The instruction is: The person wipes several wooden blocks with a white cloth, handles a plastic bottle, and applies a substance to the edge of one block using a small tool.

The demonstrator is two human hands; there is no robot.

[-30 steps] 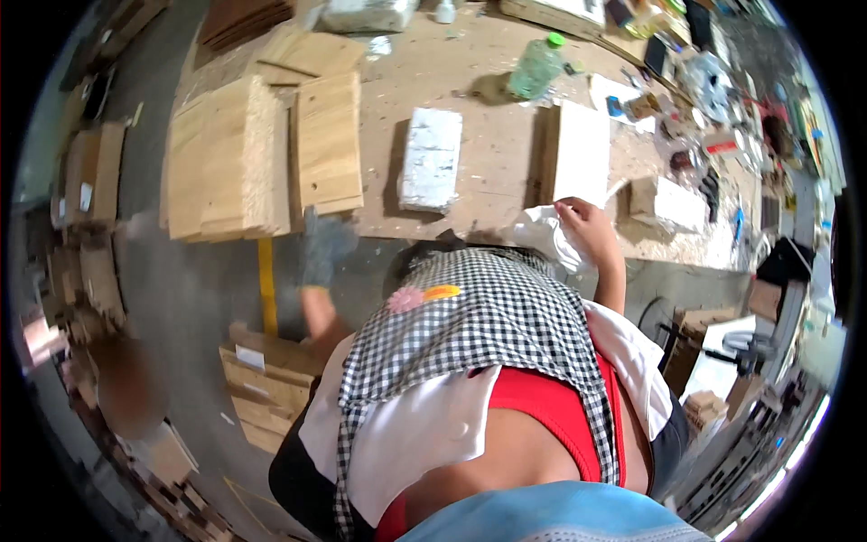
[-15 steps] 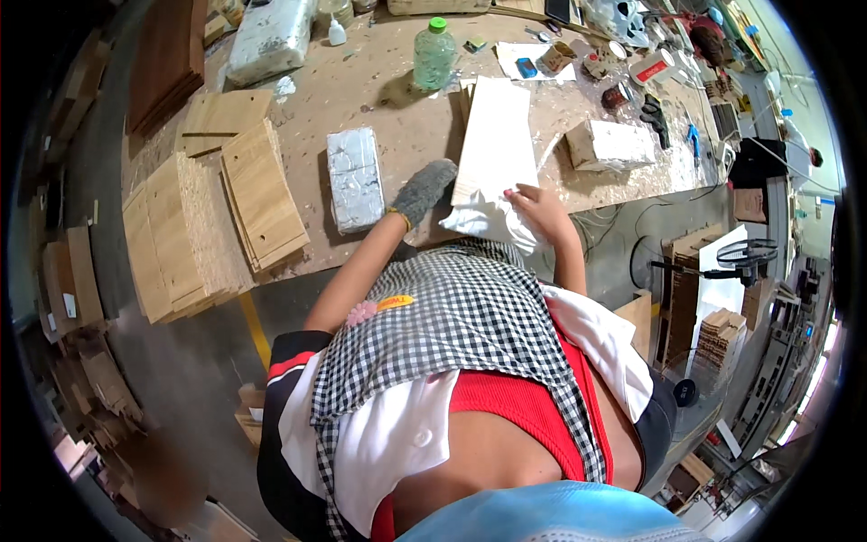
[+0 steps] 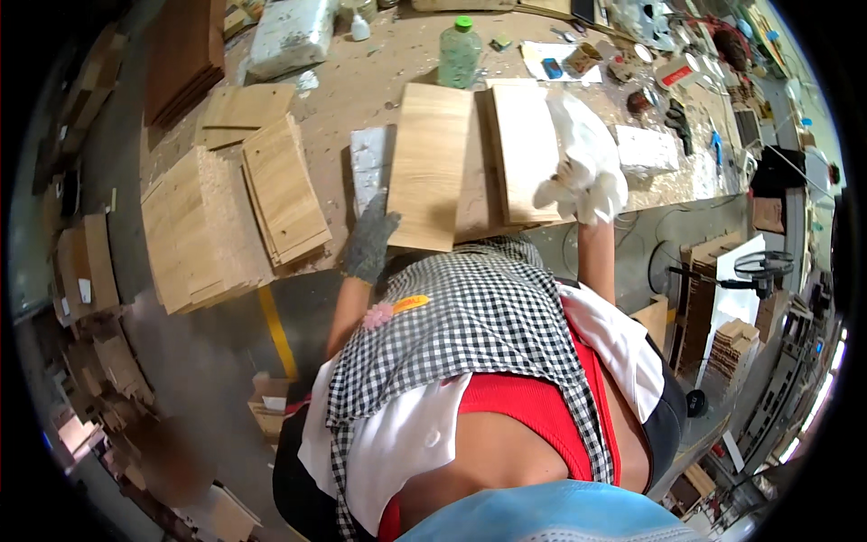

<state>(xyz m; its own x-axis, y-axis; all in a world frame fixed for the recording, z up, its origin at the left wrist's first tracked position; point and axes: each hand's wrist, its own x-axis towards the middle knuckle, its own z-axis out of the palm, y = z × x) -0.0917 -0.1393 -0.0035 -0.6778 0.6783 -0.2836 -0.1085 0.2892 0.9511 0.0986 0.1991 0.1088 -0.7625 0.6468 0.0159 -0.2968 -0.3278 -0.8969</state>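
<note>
Grey floor [image 3: 208, 352] marked by a yellow line [image 3: 278, 334] is seen around the paint-spotted bench [image 3: 379, 86], and a black fan [image 3: 763, 266] is seen at right. Both forearms are brought up from below. The grey-gloved left hand [image 3: 368, 242] is closed on the lower left edge of a wood-grain board [image 3: 432, 167], its thumb laid over the face; the white block [image 3: 370, 163] is partly covered by the board, though contact cannot be told. The right hand [image 3: 587, 194] is largely hidden by a blurred white cloth [image 3: 582, 135], so its finger spread cannot be told; it is placed beside a white-faced board [image 3: 526, 149]. Lettering is borne by a yellow patch [image 3: 411, 303] on the checked apron [image 3: 461, 334]. Print is carried by a red-and-white cup [image 3: 677, 70], and a white label [image 3: 84, 289] is fixed to cardboard-brown panels [image 3: 88, 248] at left.
</note>
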